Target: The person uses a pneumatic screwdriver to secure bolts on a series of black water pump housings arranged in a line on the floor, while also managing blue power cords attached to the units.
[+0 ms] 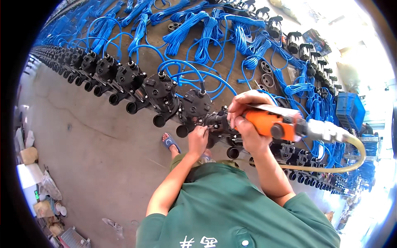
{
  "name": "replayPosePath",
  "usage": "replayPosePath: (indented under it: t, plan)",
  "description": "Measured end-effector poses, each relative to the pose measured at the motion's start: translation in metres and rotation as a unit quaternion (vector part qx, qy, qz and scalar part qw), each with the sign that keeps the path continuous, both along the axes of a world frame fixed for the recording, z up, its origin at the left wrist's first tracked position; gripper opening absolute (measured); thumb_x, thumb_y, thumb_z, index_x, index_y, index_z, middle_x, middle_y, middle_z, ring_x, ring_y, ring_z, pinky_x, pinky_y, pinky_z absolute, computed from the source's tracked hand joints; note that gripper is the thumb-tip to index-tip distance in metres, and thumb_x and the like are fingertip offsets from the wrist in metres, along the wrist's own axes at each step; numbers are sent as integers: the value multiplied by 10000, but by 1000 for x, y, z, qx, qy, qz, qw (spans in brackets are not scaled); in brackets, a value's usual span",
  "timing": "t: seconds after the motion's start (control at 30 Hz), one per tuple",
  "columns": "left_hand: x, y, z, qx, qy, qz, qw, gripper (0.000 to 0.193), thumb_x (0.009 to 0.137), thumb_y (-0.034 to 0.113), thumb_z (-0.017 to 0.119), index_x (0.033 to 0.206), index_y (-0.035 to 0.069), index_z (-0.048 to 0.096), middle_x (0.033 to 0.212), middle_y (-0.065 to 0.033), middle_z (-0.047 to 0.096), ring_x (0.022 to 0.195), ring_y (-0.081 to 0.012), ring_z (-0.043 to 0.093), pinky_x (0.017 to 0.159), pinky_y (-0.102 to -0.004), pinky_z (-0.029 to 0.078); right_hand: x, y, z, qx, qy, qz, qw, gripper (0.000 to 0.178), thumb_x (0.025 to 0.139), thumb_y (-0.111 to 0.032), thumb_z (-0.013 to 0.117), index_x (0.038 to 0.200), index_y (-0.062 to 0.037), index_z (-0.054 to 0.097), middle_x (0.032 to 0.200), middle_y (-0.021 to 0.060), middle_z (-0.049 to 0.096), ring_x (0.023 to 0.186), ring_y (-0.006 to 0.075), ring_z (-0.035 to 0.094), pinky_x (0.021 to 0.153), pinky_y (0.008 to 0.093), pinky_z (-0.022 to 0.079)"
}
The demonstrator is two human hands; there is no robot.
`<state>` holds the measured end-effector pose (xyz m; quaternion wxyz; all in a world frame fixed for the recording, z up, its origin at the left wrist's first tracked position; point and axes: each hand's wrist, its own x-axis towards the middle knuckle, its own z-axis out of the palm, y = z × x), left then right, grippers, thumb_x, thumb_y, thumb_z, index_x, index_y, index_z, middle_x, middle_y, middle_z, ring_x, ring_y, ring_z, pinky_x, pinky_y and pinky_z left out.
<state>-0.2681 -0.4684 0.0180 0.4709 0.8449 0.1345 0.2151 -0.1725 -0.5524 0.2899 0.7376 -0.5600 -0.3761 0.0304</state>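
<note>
My right hand (253,138) is wrapped round an orange air tool (264,122), held nearly level with its front end toward a black pump (217,120). A metal fitting (322,130) at the tool's rear joins a yellowish air hose (359,151), which loops down and back to the left. My left hand (197,139) is closed in a pinch against the near side of the pump; what its fingertips hold is too small to make out. The tool's tip is hidden behind my right fingers. Just left stands another black pump (196,103) with a round outlet facing me.
A long row of black pumps (105,68) runs along the edge of a brown work surface (161,35). Blue cable bundles (204,39) cover much of it, with metal pulleys (266,74) among them. A blue crate (350,109) stands at right. My sandalled foot (170,142) is below.
</note>
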Motion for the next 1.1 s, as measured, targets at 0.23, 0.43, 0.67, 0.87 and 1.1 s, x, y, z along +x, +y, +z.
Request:
replayPosePath:
  t: [0.23,0.43,0.67,0.87,1.1]
  plan:
    - [4,-9,-6,58,-21,17,998,121,873,29,661,966,-29,711,894,-155,682,789,-346,681,696,-410,549,2,-14,-56,-42,132,29,990,284,779,22,633,1063,13,647,921,76,678,803,109,642,710,263,538]
    - [4,-9,-11,59,-63,-10,996,132,867,27,668,982,-25,709,882,-156,680,762,-344,678,676,-408,547,7,-11,-60,-49,114,-6,992,220,712,27,641,930,39,670,797,69,683,722,121,667,670,279,568]
    - [6,-8,11,-10,-65,-18,998,131,841,30,653,962,-9,682,893,-155,685,810,-354,677,701,-426,545,4,-9,-69,-27,58,87,994,376,765,36,644,1140,18,650,982,88,694,842,96,647,739,259,536]
    - [7,24,137,118,-81,-52,988,130,808,5,685,938,7,690,871,-119,695,758,-309,672,667,-395,546,10,-47,-6,-72,-54,-48,995,285,754,76,597,1020,8,674,834,127,700,748,166,684,670,279,560]
    - [235,57,289,140,40,-379,914,69,858,47,689,909,9,715,838,-105,676,768,-238,629,694,-327,504,20,-113,-1,95,105,-305,942,281,740,59,594,1015,17,631,874,141,658,693,152,623,595,272,544]
